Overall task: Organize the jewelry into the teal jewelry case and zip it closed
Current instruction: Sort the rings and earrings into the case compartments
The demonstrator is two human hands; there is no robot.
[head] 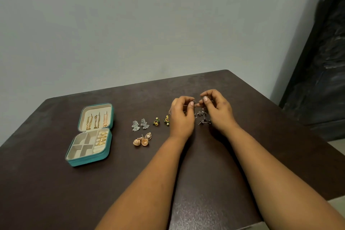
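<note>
The teal jewelry case (pixel 87 161) lies open at the table's left, with chains hanging in its lid and gold rings in the roll on the base's right side. On the table to its right lie a silver earring pair (pixel 140 124), two green-and-gold earrings (pixel 161 121) and gold jhumka earrings (pixel 142 140). My left hand (pixel 182 117) and my right hand (pixel 216 108) are raised together over the table's middle. Each pinches a small dark silver earring (pixel 194 102) between thumb and fingertips. More dark earrings (pixel 202 117) lie below them.
The dark brown table (pixel 205 183) stands against a grey wall. Its right edge falls off near a dark door or cabinet (pixel 321 71). A pale floor shows at the lower right.
</note>
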